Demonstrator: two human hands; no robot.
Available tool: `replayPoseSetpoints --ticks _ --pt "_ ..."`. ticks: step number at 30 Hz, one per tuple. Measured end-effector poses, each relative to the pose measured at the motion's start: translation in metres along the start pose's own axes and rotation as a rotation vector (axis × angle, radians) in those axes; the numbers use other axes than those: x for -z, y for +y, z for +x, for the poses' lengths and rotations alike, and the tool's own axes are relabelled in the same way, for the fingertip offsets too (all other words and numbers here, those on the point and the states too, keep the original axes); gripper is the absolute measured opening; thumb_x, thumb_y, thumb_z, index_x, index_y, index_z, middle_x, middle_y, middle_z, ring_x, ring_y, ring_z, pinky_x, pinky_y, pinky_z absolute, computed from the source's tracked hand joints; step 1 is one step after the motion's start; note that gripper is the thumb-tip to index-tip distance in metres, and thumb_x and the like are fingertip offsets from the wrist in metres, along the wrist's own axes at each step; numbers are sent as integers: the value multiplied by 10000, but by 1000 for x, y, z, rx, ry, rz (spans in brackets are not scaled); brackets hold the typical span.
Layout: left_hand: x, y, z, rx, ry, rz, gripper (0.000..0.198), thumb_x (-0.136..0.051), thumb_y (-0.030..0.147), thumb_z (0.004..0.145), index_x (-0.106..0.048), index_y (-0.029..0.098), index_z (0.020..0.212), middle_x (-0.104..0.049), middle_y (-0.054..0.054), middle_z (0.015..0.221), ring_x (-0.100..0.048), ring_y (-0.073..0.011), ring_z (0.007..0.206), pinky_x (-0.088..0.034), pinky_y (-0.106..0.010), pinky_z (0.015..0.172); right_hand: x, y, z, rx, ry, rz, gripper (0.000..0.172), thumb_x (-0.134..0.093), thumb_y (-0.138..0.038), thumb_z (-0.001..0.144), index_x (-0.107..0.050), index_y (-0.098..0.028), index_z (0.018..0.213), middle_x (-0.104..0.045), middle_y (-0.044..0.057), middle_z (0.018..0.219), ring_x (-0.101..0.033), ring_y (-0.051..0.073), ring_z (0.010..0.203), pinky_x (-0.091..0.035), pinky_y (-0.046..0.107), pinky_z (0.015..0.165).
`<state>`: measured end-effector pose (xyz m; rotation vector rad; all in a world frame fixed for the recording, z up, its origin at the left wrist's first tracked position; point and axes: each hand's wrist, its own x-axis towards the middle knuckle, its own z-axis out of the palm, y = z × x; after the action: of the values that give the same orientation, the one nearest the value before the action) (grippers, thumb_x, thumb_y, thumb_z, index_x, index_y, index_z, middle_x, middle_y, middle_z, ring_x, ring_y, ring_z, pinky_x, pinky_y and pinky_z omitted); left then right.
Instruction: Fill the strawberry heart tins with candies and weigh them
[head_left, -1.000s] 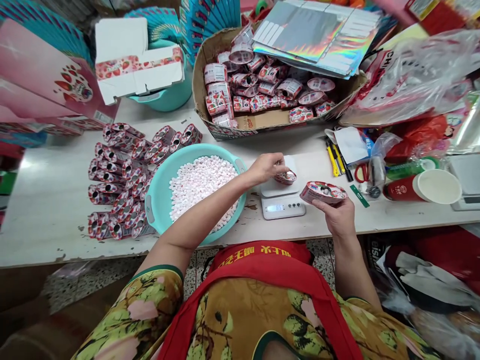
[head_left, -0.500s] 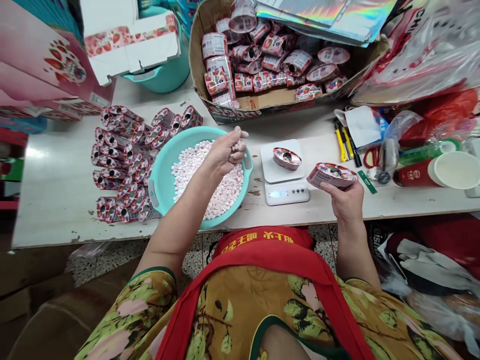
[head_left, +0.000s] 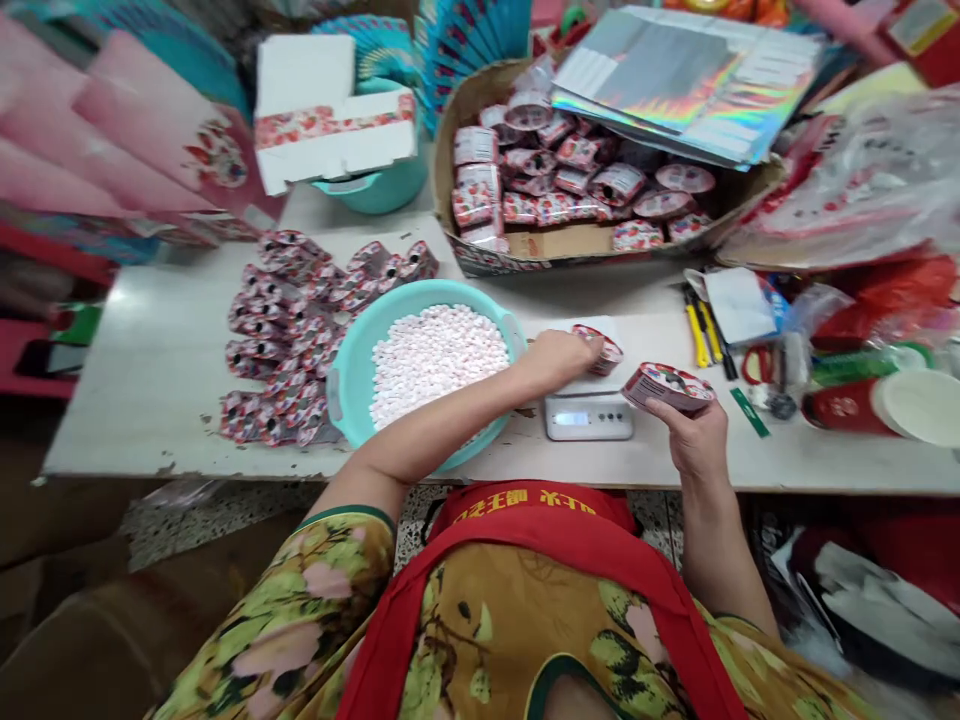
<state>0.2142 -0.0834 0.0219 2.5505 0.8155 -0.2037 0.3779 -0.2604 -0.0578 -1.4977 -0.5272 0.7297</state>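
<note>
Pale table (head_left: pixel 161 330) has its front edge running just on the person's side of the basin (head_left: pixel 358 365) and the scale (head_left: pixel 589 420), leaving a narrow margin at both. Compared with half a second ago, the left hand (head_left: pixel 562 362) has left the basin and is now at the scale packet (head_left: pixel 606 353), covering part of it. That packet lies on the scale's pan, as before. Left fingers are bent and bunched at the packet's top; whether they are closed on anything cannot be told. Right hand (head_left: pixel 697 430) is unchanged: thumb and fingers clamped on the held packet (head_left: pixel 667 387), which is at the scale's right corner; contact cannot be confirmed.

White pellets (head_left: pixel 442 350) fill much of the basin. Left forearm (head_left: pixel 450 430) crosses the basin, blocking the short gap to the scale. Packet rows (head_left: pixel 289 330) crowd the basin's left side. Beyond the scale, a bare strip separates it from the carton (head_left: pixel 487 262). Further bare surface lies between the scale and the knives (head_left: pixel 701 338), and left of the rows.
</note>
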Motion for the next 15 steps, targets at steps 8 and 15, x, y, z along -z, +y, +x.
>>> replayPoseSetpoints --ticks 8,15 --pt "73 -69 -59 468 489 108 261 -439 273 1075 -628 253 1254 -677 -98 939 -528 -207 719 -218 -343 672 -68 25 48 144 -26 -264 653 -996 -442 470 -687 -215 998 -707 27 906 -657 231 816 -592 476 882" --pt "109 -116 -259 1089 471 117 302 -438 560 1013 -566 290 969 -309 9 673 -234 -197 623 -161 -282 649 -73 16 48 293 -62 -476 667 -907 -505 588 -701 -231 1160 -688 92 1266 -538 336 1297 -459 527 1084"
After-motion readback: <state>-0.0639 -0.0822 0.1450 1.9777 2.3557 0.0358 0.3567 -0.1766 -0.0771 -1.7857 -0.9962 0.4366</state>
